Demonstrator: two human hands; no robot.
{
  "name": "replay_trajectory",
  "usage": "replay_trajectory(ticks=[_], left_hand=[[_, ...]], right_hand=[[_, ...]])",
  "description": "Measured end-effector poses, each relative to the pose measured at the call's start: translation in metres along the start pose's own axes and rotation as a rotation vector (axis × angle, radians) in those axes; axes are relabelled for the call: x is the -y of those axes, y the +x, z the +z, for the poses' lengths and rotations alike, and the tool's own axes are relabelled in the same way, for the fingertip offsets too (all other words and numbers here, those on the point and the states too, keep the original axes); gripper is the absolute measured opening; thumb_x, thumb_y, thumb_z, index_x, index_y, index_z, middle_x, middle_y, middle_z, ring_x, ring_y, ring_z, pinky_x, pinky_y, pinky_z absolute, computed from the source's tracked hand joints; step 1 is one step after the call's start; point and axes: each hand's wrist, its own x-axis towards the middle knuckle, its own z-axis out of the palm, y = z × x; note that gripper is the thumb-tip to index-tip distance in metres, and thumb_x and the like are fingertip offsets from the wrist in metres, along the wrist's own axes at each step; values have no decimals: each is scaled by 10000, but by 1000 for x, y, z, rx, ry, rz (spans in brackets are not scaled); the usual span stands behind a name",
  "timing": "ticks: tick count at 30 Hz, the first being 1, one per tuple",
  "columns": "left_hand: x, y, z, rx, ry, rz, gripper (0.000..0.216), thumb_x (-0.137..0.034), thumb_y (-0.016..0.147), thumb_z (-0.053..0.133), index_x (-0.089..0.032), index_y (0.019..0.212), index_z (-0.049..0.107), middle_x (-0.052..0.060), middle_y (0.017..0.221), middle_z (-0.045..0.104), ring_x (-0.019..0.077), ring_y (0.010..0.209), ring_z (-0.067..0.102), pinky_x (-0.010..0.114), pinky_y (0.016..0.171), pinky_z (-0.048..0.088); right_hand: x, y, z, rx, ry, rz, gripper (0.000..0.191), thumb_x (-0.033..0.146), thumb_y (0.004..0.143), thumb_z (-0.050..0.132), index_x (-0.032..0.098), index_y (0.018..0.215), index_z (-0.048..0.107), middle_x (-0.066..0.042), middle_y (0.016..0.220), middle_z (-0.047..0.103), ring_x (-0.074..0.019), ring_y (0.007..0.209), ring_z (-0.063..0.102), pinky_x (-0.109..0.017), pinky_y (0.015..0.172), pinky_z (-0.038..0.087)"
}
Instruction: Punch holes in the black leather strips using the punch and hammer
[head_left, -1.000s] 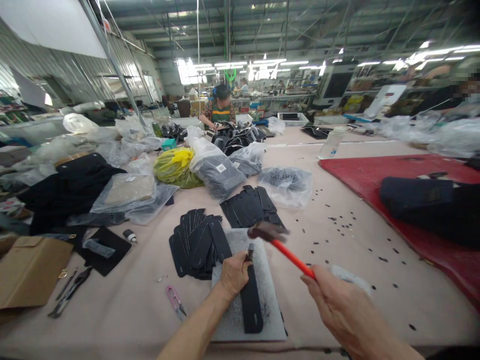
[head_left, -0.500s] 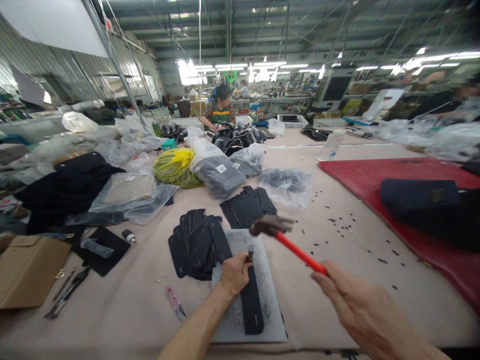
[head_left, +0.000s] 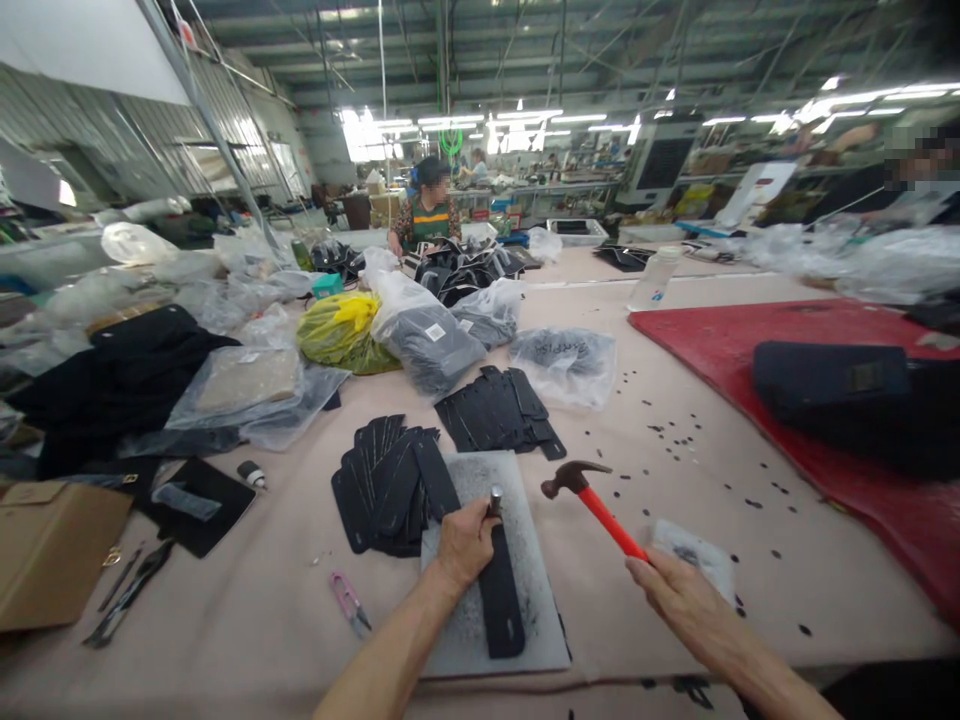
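My left hand is closed around a short metal punch, held upright over the upper end of a black strip. The strip lies lengthwise on a grey-white board speckled with black. My right hand grips the red handle of a claw hammer, whose head hangs in the air to the right of the punch, apart from it. Left of the board, a fanned pile of black strips overlaps its edge. A second row of black pieces lies beyond the board.
Pink-handled thread snips lie left of the board. A small white block sits beside my right hand, near scattered black bits. Plastic bags stand farther back, a red mat lies at right, and a person works across the table.
The hammer has moved right and down, away from the punch. More of the punch top shows, and the white block has come into view by my right hand. The view has shifted slightly.
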Motion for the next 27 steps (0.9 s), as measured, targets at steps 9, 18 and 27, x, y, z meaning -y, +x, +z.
replay_trajectory(ticks=[9, 18, 27], left_hand=[[-1, 0, 0, 16, 15, -40, 107, -154, 848, 532, -200, 767, 584, 33, 724, 677, 164, 690, 648, 229, 657, 447], [-7, 17, -6, -126, -336, -378, 119, -260, 847, 517, -191, 812, 608, 12, 720, 680, 156, 652, 639, 244, 647, 495], [-7, 0, -23, -164, -367, -401, 150, -294, 829, 558, -177, 808, 651, 8, 719, 699, 152, 649, 633, 234, 634, 482]], right_hand=[[47, 3, 83, -180, -174, -467, 659, 402, 844, 535, 197, 1448, 370, -124, 1522, 342, -337, 1383, 293, -532, 1092, 259], [80, -10, 122, 30, -62, -650, 881, 431, 812, 592, 178, 1531, 150, -89, 1591, 149, -322, 1454, 106, -567, 1169, 68], [80, 3, 125, -45, -101, -639, 852, 490, 841, 558, 174, 1529, 168, -104, 1586, 149, -319, 1448, 152, -556, 1170, 61]])
